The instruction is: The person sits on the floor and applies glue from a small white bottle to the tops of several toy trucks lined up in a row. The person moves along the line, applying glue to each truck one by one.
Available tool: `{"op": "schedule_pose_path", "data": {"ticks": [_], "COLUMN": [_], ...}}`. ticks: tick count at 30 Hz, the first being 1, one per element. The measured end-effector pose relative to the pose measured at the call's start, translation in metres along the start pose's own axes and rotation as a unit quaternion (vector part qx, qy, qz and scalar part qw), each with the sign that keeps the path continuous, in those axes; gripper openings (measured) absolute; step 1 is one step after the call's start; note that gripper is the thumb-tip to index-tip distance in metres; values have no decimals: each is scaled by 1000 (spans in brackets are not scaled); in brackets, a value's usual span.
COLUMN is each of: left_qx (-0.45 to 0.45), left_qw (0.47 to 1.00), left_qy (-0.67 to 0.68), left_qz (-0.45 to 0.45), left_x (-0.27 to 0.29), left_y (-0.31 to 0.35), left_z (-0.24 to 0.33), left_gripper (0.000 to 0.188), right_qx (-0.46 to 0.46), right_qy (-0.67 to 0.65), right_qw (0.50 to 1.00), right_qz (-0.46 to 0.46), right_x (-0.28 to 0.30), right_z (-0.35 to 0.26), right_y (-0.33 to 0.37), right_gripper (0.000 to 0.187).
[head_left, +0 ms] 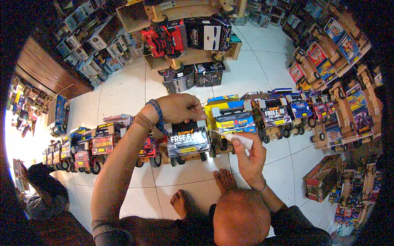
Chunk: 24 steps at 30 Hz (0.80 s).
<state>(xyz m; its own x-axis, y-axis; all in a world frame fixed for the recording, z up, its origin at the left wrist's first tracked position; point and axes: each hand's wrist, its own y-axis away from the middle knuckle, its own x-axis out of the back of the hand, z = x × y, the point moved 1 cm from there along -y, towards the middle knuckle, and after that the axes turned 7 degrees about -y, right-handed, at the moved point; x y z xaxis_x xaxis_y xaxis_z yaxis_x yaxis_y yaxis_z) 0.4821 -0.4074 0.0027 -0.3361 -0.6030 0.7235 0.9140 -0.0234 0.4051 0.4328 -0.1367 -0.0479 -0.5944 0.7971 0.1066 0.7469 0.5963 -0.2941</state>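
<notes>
A row of toy trucks with printed, colourful bodies and black wheels runs across the floor before me. My left hand (184, 107), fingers bent and closed, reaches over the back of a black-and-white toy truck (188, 140). Its fingertips meet near a small pale block (201, 123) at that truck's upper right corner; what they pinch, if anything, is hidden. My right hand (251, 160) is closed round a small white glue bottle (243, 141). The bottle's thin nozzle points left, toward the gap between this truck and a yellow-and-blue toy truck (233, 119).
Wooden truck frames (154, 61) with red and black bodies stand beyond the row. More toy trucks (324, 67) line the right, beside a worn box (323, 178). Stacked printed bodies (96, 45) fill the far left. My bare feet (179, 203) and bent knee (242, 217) are close to the row.
</notes>
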Motion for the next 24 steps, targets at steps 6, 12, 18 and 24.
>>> {"op": "schedule_pose_path", "data": {"ticks": [6,12,18,24], "left_qx": [-10,-2,-6,13], "left_qw": [1000,1000,999,999], "left_qy": [3,23,49,25], "left_qz": [5,-13,-20,-23], "left_x": [0,0,1,3], "left_y": [0,-2,0,0], "left_z": [-1,-2,0,0], "left_gripper": [53,51,49,49], "right_qx": [5,-8,1,5], "right_qy": [-1,14,15,37], "right_qw": [1000,1000,1000,999], "right_qz": [-1,15,14,7], "right_x": [-1,0,0,1], "right_z": [0,-1,-2,-6], "right_y": [0,-1,-1,0], "right_gripper": [20,16,17,20]}}
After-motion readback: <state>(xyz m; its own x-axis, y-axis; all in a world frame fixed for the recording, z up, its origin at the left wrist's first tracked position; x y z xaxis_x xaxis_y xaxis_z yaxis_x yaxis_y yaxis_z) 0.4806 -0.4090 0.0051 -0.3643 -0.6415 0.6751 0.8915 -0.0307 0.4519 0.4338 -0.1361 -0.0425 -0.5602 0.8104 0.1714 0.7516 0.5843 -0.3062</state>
